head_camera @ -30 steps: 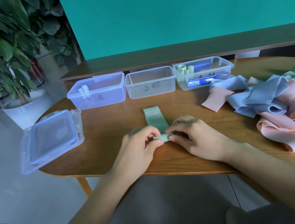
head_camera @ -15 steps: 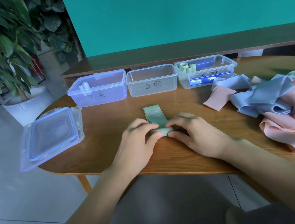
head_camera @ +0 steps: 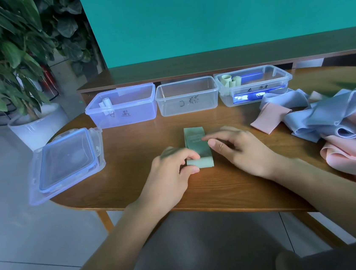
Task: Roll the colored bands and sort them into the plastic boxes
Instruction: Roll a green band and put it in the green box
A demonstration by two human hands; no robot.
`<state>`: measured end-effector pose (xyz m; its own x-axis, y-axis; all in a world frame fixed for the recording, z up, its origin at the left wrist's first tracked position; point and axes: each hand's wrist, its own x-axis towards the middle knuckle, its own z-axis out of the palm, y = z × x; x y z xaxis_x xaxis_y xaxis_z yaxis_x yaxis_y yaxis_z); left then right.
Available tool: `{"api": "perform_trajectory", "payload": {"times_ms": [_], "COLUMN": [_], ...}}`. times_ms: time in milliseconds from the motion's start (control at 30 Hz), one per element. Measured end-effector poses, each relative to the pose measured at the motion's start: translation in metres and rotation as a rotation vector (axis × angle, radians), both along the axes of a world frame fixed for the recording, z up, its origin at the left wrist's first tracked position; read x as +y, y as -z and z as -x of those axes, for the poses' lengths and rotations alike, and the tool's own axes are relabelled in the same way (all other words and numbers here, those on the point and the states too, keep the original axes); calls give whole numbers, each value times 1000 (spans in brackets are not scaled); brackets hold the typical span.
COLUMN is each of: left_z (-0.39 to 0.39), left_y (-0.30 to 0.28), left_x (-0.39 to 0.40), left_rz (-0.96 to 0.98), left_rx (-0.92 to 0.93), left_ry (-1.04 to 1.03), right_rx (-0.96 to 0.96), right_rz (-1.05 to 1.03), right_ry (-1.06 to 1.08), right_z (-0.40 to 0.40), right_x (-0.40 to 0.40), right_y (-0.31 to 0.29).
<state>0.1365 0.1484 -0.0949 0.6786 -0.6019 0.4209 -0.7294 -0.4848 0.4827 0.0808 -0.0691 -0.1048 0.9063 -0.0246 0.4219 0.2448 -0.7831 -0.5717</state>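
Note:
A pale green band (head_camera: 196,142) lies flat on the wooden table (head_camera: 234,186), its near end turned into a short roll. My left hand (head_camera: 172,175) pinches the left end of that roll between thumb and fingers. My right hand (head_camera: 241,150) hovers just right of the band, fingers loosely curved over its middle, holding nothing. Three clear plastic boxes stand in a row behind: the left box (head_camera: 121,106) holds one pale roll, the middle box (head_camera: 187,98) is empty, the right box (head_camera: 253,84) holds green rolls.
A heap of loose blue and pink bands (head_camera: 335,121) covers the table's right side. A clear lid (head_camera: 67,163) lies at the left edge, overhanging it. A potted plant (head_camera: 5,65) stands on the floor to the left. A wooden ledge runs behind the boxes.
My right hand has let go of the roll and shifted to the right and forward. The roll's right end now shows. My left hand still pinches it.

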Motion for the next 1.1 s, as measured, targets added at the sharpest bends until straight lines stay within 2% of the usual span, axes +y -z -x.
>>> {"api": "perform_trajectory", "payload": {"times_ms": [133, 233, 367, 567, 767, 967, 1100], "left_z": [2, 2, 1, -7, -23, -24, -24], "left_y": [0, -1, 1, 3, 7, 6, 2], "left_x": [4, 4, 4, 4, -2, -4, -5], "left_rz": [8, 3, -41, -72, -78, -119, -64], "left_rx": [6, 2, 7, 6, -161, -119, -137], "left_ry": [11, 10, 23, 39, 104, 127, 157], "right_rx": [144, 299, 355, 382, 378, 376, 371], "right_rz": [96, 283, 387, 423, 385, 366, 369], "right_ry": [-94, -96, -74, -79, -103, -91, -97], "right_z": [-21, -39, -55, -63, -66, -67, -67], "right_x": [-2, -8, -19, -23, -29, -29, -29], "right_y": [-3, -5, -4, -4, -3, -3, -3]}}
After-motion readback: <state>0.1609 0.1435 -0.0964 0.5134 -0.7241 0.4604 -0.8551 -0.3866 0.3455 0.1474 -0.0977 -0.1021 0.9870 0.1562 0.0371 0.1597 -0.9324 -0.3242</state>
